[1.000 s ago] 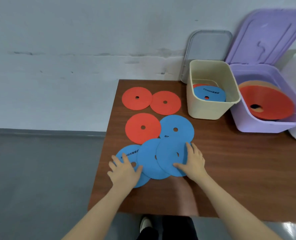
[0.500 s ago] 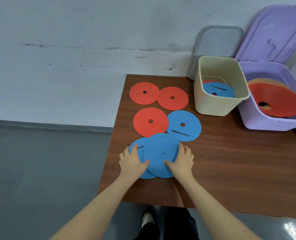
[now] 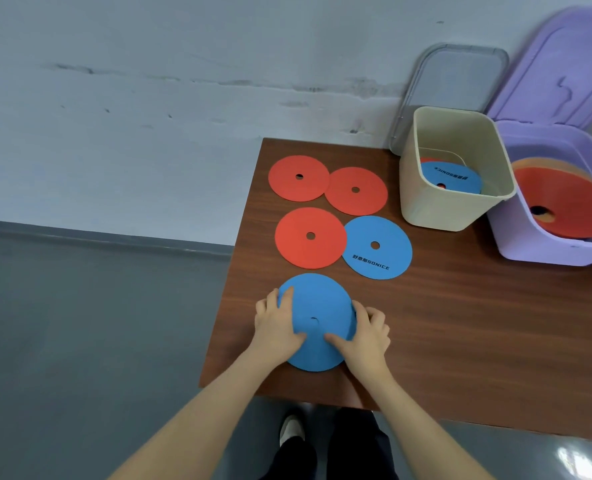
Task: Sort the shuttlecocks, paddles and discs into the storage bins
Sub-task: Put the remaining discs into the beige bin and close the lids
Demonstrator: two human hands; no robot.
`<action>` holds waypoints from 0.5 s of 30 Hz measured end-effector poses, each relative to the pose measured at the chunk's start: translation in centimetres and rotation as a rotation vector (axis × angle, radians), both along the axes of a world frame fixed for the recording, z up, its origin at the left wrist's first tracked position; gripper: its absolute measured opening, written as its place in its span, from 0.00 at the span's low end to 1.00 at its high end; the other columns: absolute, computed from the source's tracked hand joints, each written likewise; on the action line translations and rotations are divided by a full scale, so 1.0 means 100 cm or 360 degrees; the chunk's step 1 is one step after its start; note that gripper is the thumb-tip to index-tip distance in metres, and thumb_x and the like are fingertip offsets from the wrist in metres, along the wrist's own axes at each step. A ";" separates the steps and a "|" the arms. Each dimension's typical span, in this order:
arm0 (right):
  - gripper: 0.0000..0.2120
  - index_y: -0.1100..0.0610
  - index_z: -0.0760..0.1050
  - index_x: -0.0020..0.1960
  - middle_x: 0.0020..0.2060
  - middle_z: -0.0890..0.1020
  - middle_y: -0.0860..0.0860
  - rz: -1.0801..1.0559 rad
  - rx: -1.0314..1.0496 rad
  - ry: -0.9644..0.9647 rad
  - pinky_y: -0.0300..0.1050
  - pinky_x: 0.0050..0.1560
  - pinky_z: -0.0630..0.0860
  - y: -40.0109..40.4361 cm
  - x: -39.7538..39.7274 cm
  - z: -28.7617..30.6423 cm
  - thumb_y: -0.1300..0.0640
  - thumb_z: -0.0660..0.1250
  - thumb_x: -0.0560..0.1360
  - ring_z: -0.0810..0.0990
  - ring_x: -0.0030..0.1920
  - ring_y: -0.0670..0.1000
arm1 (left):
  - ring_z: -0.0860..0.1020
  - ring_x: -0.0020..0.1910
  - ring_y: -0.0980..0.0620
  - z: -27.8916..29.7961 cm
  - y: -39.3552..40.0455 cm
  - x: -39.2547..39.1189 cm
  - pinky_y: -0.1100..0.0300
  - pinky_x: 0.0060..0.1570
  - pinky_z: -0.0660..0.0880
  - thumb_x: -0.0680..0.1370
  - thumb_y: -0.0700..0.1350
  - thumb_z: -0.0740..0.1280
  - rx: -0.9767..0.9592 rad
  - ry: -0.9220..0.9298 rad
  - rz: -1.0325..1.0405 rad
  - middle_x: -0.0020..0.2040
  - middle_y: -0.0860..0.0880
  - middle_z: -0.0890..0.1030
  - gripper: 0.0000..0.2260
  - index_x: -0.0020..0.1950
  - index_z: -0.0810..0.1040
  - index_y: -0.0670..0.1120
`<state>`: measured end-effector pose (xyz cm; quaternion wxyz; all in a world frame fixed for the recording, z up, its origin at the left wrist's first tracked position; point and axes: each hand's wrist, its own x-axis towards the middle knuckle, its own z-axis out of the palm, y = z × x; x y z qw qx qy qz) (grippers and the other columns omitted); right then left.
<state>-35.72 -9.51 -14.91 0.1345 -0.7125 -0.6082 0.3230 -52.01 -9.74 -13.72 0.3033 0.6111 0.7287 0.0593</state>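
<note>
The 3 blue discs that lay fanned and overlapping near the table's front edge 1 second ago are now pushed together into a single blue stack (image 3: pixel 317 308), so they look ready to be lifted as 1 load, probably for the beige bin (image 3: pixel 436 202), where a blue disc already lies.

Going left to right: the left hand (image 3: pixel 275 325) grips the stack's left edge, thumb lying on top of the upper disc and fingers curled round the rim. The right hand (image 3: pixel 365 336) mirrors it on the right edge, thumb on top near the centre hole and fingers wrapped over the rim. Whether the stack is already off the wooden table (image 3: pixel 461 323) I cannot tell.

Beyond the hands, 3 red discs (image 3: pixel 310 237) and 1 printed blue disc (image 3: pixel 377 247) lie flat and unsorted. Further right, the beige bin stands beside the purple bin (image 3: pixel 547 247), which holds larger red discs. No shuttlecocks or paddles are in view.
</note>
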 end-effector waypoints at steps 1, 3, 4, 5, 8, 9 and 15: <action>0.37 0.51 0.62 0.70 0.63 0.63 0.52 -0.0009 0.0014 0.0009 0.48 0.62 0.60 -0.003 0.001 -0.001 0.46 0.74 0.66 0.64 0.61 0.55 | 0.54 0.71 0.42 0.000 0.000 -0.002 0.52 0.69 0.58 0.73 0.50 0.69 -0.0004 -0.0007 -0.0011 0.75 0.45 0.52 0.38 0.76 0.50 0.49; 0.36 0.51 0.64 0.69 0.63 0.63 0.52 -0.0017 0.0038 0.0023 0.49 0.61 0.60 -0.004 0.003 -0.003 0.46 0.74 0.66 0.64 0.60 0.55 | 0.54 0.70 0.43 0.000 0.001 -0.007 0.53 0.68 0.59 0.72 0.52 0.70 0.0015 0.0001 -0.0046 0.75 0.46 0.53 0.38 0.76 0.51 0.49; 0.36 0.51 0.64 0.68 0.63 0.63 0.52 -0.0025 0.0036 0.0024 0.49 0.61 0.60 -0.003 0.003 -0.003 0.46 0.75 0.65 0.64 0.60 0.55 | 0.55 0.70 0.43 -0.001 0.002 -0.009 0.53 0.67 0.59 0.72 0.53 0.70 0.0022 0.0010 -0.0065 0.74 0.46 0.54 0.39 0.76 0.52 0.49; 0.35 0.51 0.64 0.68 0.63 0.63 0.52 -0.0040 0.0024 0.0030 0.49 0.61 0.59 -0.001 0.002 -0.003 0.47 0.75 0.65 0.64 0.60 0.55 | 0.55 0.70 0.43 -0.001 0.003 -0.010 0.52 0.67 0.59 0.72 0.53 0.70 0.0020 0.0024 -0.0085 0.74 0.45 0.54 0.39 0.76 0.52 0.49; 0.32 0.52 0.64 0.66 0.63 0.64 0.52 -0.0113 0.0033 0.0096 0.51 0.63 0.58 0.001 -0.006 -0.001 0.53 0.74 0.66 0.64 0.62 0.55 | 0.57 0.67 0.42 0.000 0.010 -0.006 0.52 0.65 0.60 0.71 0.54 0.71 0.0000 0.0070 -0.0113 0.71 0.43 0.55 0.39 0.75 0.52 0.50; 0.31 0.52 0.64 0.65 0.63 0.66 0.51 -0.0138 0.0060 0.0118 0.51 0.64 0.57 0.000 -0.009 0.000 0.55 0.74 0.67 0.64 0.62 0.54 | 0.58 0.66 0.43 0.000 0.013 -0.007 0.53 0.64 0.61 0.70 0.54 0.71 -0.0002 0.0066 -0.0111 0.70 0.43 0.56 0.40 0.75 0.52 0.50; 0.29 0.52 0.62 0.69 0.63 0.70 0.46 -0.0090 0.0239 0.0174 0.42 0.62 0.52 -0.011 -0.012 0.002 0.59 0.70 0.71 0.67 0.62 0.49 | 0.62 0.60 0.47 -0.001 0.015 -0.017 0.57 0.59 0.61 0.66 0.56 0.73 0.0153 0.0018 -0.0100 0.61 0.47 0.61 0.42 0.73 0.55 0.52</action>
